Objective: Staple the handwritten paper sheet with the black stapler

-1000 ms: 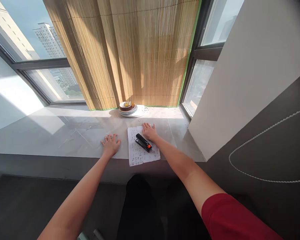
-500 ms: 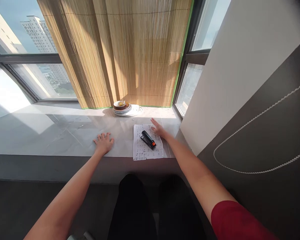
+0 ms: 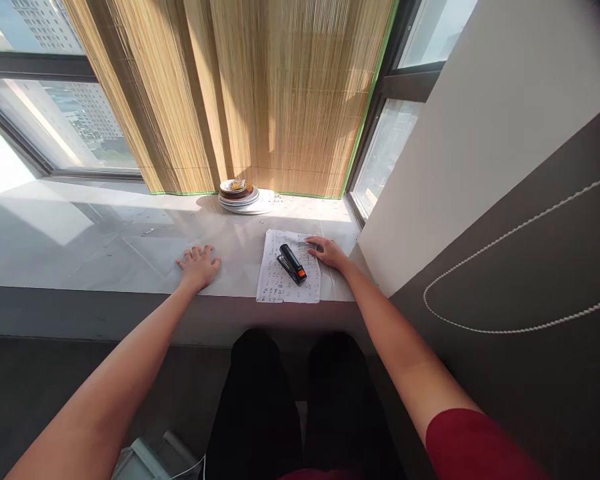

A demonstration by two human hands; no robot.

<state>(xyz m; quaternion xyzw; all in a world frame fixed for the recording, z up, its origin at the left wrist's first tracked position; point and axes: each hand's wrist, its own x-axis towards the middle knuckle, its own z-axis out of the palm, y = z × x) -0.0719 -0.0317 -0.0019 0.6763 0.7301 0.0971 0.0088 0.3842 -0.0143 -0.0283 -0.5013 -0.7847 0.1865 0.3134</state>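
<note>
On the pale window ledge lies a sheet of paper [image 3: 271,283] covered in handwriting, its near end reaching slightly past the ledge's front edge. A black stapler [image 3: 292,265] with an orange-red patch rests diagonally on the sheet. My right hand [image 3: 329,252] is at the paper's upper right edge, fingers apart and fingertips on the sheet, holding nothing. My left hand [image 3: 199,267] lies on the ledge [image 3: 105,260] to the left of the paper, fingers spread, with nothing in it.
A stack of plates [image 3: 239,200] with a small yellow item on top stands at the back of the ledge, by the bamboo blind [image 3: 290,100]. A beaded cord [image 3: 430,307] hangs at right. Below left is a pale object [image 3: 147,457] with a white cable.
My right hand has turned so its fingers point left over the paper's upper right corner. The paper looks slightly turned. The whole view has shifted as my head tilted down.
</note>
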